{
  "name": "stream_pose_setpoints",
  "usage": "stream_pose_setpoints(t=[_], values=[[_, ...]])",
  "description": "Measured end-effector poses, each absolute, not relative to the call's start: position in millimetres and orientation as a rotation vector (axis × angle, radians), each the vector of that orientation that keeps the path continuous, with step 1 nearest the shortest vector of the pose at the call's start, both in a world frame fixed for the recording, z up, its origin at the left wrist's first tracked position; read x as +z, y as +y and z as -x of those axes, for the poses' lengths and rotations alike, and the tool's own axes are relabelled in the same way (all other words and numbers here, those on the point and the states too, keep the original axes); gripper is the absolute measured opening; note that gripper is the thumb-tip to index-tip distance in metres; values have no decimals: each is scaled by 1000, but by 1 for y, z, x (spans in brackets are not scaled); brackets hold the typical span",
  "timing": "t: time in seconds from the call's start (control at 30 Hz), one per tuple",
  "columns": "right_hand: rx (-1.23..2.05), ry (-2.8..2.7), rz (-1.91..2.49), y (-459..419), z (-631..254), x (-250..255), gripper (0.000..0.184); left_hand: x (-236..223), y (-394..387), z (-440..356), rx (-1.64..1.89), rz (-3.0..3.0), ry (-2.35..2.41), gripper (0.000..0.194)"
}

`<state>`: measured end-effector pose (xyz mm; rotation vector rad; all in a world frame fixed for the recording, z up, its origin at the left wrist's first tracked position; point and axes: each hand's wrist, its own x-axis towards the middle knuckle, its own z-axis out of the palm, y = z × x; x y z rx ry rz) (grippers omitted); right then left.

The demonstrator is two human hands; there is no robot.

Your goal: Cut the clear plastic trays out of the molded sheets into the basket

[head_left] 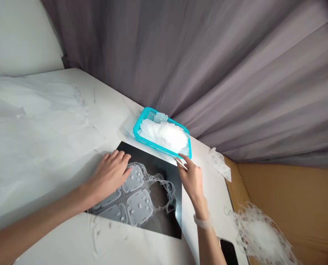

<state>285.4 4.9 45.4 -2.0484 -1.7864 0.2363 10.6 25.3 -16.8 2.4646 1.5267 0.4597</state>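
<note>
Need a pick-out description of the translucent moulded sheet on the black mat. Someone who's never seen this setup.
On the white marble-look table, find the black mat near the teal basket. On the mat lies the translucent moulded sheet, with square pads studded with small raised nubs. Unlike the white mass heaped in the basket, it lies flat, partly under the left hand.

This is taken to be a makeshift packing corner in a home, though the tilted view leaves some doubt. A marble-patterned table (42,147) is spread under the left hand (108,178); a grey curtain (249,81) is hung beyond the right hand (191,180), and a cardboard box (285,191) is set to its right.
</note>
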Motion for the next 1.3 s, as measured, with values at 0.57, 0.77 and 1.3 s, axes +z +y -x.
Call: stream_pose_setpoints(t=[0.57,0.77,1.3], values=[[-126,-1818,2228,-34,-337,33,33,-11,45,-58,498,-2475,1433,18],[249,-1484,2143,-64,-339,53,45,-12,-5,-59,535,-2677,1121,39],[923,-1546,1757,-108,-214,10,22,-38,-54,-18,621,-2741,583,39]])
